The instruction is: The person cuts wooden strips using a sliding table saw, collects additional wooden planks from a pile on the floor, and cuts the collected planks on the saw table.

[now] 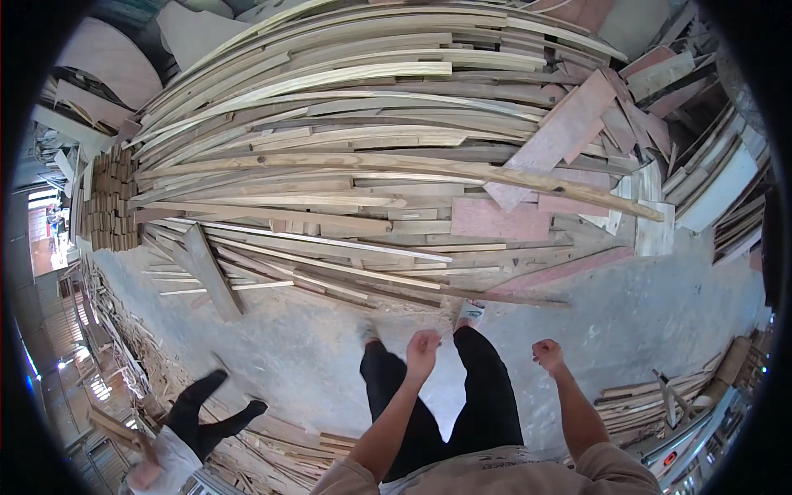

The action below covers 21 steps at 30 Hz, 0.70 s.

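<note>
Grey concrete floor [660, 297] sweeps right across the scene, and you're standing on it facing a big one! Filling the view from ten o'clock round to two, that's your lumber pile [330, 128], long strips running mostly left to right. Out past your right side, at four o'clock, a lower stack of timber [652, 402] lies on the floor. Over at half past seven, a co-worker [188, 425] in dark trousers and a light top. Just past nine o'clock, look, short slats [111, 198] packed tightly against the pile's left end. Across its front runs one long knotted plank [396, 162], reaching toward three o'clock, where it passes over a slanted pinkish board [561, 128].

Now your hands! Your left hand [423, 355] hangs at six o'clock, fingers curled into a fist, between your legs and the near edge of the pile. Your right hand [548, 355], at four o'clock, is loosely clenched above bare concrete, well apart from the wood.
</note>
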### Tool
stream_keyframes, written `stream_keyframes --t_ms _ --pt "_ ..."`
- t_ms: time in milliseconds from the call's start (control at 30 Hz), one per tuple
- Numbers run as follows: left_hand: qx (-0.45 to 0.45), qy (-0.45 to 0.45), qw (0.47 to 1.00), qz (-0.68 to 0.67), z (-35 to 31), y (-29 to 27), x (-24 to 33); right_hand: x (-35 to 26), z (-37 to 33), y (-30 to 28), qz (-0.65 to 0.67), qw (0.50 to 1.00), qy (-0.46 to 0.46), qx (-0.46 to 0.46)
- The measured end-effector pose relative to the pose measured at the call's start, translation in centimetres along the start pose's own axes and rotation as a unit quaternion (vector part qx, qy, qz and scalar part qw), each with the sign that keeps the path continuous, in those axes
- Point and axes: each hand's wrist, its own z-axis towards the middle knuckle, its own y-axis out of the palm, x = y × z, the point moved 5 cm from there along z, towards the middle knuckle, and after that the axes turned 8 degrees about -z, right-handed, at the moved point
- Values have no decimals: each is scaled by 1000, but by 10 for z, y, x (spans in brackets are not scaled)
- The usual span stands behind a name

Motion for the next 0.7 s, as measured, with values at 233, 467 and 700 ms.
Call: stream_keyframes --t_ms 233,467,700 --pt "-125 71 986 -86 11 147 123 -30 6 -46 -97 995 4 -8" --pt "-112 33 991 -64 103 149 71 -207 118 -60 -88 968 -233 43" --pt "-31 46 995 77 233 132 67 -433 317 -1 -484 857 -179 -9"
